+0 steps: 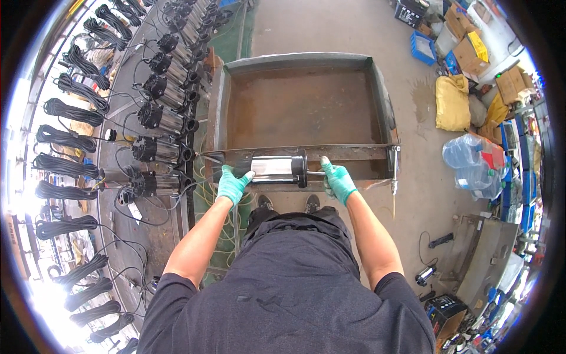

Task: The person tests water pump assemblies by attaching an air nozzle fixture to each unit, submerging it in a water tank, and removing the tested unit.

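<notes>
A submersible pump (pixel 274 167) with a shiny metal barrel and black ends lies level in front of me, over the near edge of a rusty water tank. Gripping its left black end is my left hand (pixel 234 184) in a green glove, thumb on top and fingers mostly hidden. A thin metal rod (pixel 316 173) sticks out of the pump's right end. My right hand (pixel 338 182), also gloved in green, is closed around that rod, with its thumb pointing up; the rod's far end is hidden in the hand.
The tank (pixel 300 58) stands just ahead, its crossbar (pixel 306 148) beyond the pump. On my left, a workbench (pixel 154 227) carries rows of similar pumps (pixel 158 149) and coiled black cables (pixel 69 167). Rightward are clear plastic bottles (pixel 469 159), a yellow sack (pixel 452 103) and a blue crate (pixel 423 47).
</notes>
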Available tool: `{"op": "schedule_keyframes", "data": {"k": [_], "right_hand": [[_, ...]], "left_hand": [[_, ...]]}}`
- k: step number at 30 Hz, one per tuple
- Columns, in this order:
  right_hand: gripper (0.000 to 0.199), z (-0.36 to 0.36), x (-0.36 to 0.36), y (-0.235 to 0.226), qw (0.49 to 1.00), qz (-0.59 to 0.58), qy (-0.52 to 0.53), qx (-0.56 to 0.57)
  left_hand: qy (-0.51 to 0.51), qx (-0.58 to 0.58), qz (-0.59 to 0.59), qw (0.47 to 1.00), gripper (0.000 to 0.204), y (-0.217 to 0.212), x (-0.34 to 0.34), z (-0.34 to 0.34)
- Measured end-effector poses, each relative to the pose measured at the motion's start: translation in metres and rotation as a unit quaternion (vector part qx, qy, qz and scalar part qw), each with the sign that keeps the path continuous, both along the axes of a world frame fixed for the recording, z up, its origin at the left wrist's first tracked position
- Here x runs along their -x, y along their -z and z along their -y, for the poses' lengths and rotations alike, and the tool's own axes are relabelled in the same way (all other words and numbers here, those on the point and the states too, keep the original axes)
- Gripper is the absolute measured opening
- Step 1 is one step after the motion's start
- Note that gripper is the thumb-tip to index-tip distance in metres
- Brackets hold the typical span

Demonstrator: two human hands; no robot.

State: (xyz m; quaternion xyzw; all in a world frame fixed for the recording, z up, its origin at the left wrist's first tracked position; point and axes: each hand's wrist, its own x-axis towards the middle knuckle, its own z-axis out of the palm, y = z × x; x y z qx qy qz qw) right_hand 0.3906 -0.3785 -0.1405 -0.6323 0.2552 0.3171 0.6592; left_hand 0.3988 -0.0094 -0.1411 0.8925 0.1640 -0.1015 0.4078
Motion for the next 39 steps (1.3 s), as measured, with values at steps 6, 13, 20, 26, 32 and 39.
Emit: {"op": "schedule_keyframes", "data": {"k": [6,13,20,26,32,39], "right_hand": [[0.088,-0.014,-0.007,0.021,0.916,0.167,-0.09,0.353],[0.076,-0.022,-0.004,0.021,0.903,0.191,-0.105,0.371],[0.06,-0.018,-0.002,0.021,0.914,0.182,-0.078,0.353],[0.043,-0.014,0.002,0.026,0.896,0.278,-0.095,0.332],[0.026,-0.009,-0.001,0.029,0.779,0.513,-0.087,0.349],[0.036,-0.007,-0.01,0.039,0.863,0.372,-0.115,0.321]], "left_hand": [[-0.006,0.003,-0.009,1.0,0.086,0.01,-0.001,-0.006],[-0.001,-0.004,-0.008,1.0,0.083,0.008,0.0,-0.005],[-0.011,0.007,0.019,1.0,0.061,0.013,0.0,-0.002],[0.004,-0.003,0.007,1.0,0.062,0.023,-0.005,-0.011],[0.007,-0.003,-0.003,1.0,0.066,0.009,-0.003,-0.006],[0.01,-0.047,-0.029,0.998,0.091,-0.009,-0.005,0.0]]}}
